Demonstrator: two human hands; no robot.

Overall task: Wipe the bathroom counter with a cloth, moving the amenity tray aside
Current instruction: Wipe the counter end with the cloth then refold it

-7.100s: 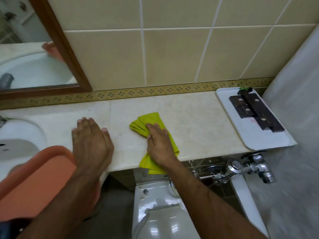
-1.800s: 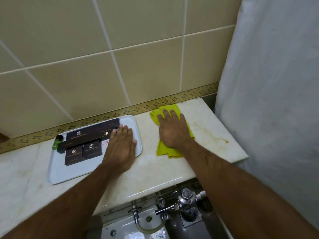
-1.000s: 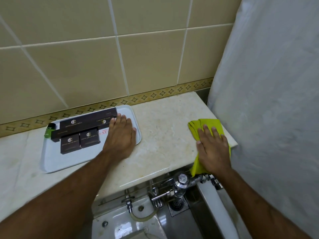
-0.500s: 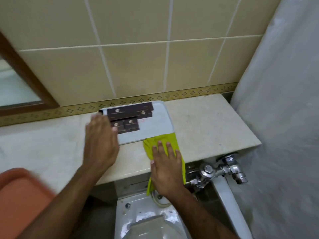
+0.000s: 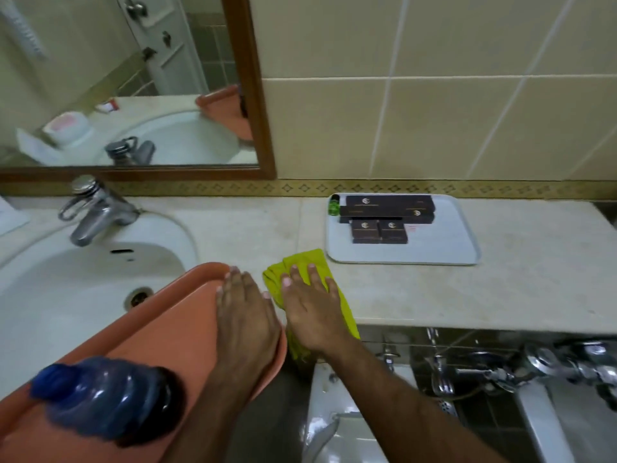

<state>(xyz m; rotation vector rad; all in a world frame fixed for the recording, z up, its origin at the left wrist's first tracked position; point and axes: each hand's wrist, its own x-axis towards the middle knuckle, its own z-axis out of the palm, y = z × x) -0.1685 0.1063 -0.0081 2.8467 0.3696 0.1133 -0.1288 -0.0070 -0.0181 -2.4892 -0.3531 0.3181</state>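
Two flat palms, one cloth, tray left clear of the wipe

Both hands lie open, fingers spread, neither one closed around anything. Under the right hand (image 5: 312, 310) is the yellow-green cloth (image 5: 302, 267), pinned flat to the counter (image 5: 521, 289), its near end hanging off the front edge below the wrist; pressing with the palm rather than pinching probably keeps more fabric on the stone. Just beside it, the left hand (image 5: 245, 307) rests flat on the rim of an orange bin (image 5: 160, 332) that sits over the sink (image 5: 66, 295), likely to brace the body or steady the bin. A blue bottle (image 5: 100, 399) lies blurred in the bin, nearer than that wrist.

Beyond the right fingertips and off to their outer side stands the white tray (image 5: 444, 243), apart from the cloth, against the back wall. It holds dark boxes (image 5: 389, 208) and a small green bottle (image 5: 334, 206). Each box carries a pale round emblem; the wording under it is too small to read, as is a scrap of red print beside them. I judge the patch beneath the palm is being wiped
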